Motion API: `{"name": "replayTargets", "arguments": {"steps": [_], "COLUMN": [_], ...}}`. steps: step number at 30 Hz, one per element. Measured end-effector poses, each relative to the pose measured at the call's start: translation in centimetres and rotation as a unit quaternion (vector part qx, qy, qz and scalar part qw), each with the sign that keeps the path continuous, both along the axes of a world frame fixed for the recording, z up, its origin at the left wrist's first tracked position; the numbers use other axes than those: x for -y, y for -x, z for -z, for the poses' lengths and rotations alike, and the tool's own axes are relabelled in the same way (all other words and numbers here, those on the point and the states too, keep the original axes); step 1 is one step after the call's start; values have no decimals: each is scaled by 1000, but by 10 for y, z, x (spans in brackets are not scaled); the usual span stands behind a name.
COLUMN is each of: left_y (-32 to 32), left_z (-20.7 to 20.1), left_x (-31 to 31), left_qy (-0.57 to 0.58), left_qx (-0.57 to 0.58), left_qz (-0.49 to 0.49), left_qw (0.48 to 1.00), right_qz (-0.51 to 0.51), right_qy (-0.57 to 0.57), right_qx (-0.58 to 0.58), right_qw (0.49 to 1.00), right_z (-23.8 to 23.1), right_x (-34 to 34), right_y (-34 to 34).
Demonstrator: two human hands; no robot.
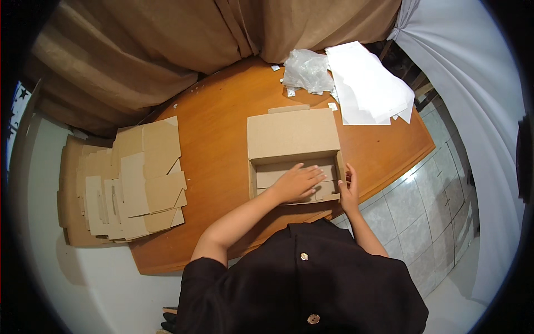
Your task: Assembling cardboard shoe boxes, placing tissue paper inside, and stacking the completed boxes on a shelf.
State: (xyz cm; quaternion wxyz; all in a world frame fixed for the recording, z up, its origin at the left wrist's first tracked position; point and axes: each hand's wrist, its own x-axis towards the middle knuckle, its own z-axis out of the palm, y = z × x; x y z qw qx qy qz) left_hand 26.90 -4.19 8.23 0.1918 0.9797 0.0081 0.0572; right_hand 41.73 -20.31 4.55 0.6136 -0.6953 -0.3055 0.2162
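A brown cardboard box (292, 133) stands on the table in front of me with its lid tipped back and its inside showing. My left hand (300, 182) reaches over the near part of the box, palm down, fingers stretched out toward the right; no object shows in it. Beside the box's right wall is my right hand (349, 189), its thumb close to the wall and its fingers raised and apart. Whether that thumb presses on the cardboard I cannot tell. Part of the box floor is hidden under my left hand.
Flattened cardboard pieces (133, 183) lie stacked at the table's left end. White paper sheets (370, 89) and a crumpled clear plastic bag (307, 71) rest at the far right of the wooden table (217, 133). Brown curtain (150, 44) hangs behind; tiled floor (428, 206) shows at right.
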Motion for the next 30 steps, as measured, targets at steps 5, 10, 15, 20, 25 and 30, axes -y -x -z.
{"name": "replayTargets", "arguments": {"steps": [5, 10, 15, 20, 25, 30], "left_y": [-43, -47, -44, 9, 43, 45], "left_z": [81, 79, 69, 60, 57, 80], "left_x": [-10, -11, -10, -71, -70, -76], "left_qy": [-33, -11, -32, 42, -31, 24], "left_qx": [-37, -53, -66, -236, -264, -170], "left_qz": [175, 186, 181, 173, 137, 194], "left_qw": [983, 981, 981, 955, 954, 966], "right_qz": [-11, 5, -23, -30, -49, -35], "right_qy": [-19, -35, -27, -22, -16, -48], "right_qx": [38, 36, 67, 63, 50, 41], "right_qw": [999, 999, 997, 997, 997, 997], "right_z": [9, 9, 0, -4, 5, 11], "right_x": [-1, 3, 2, 1, -3, -6], "right_y": [6, 9, 5, 2, 1, 6]}}
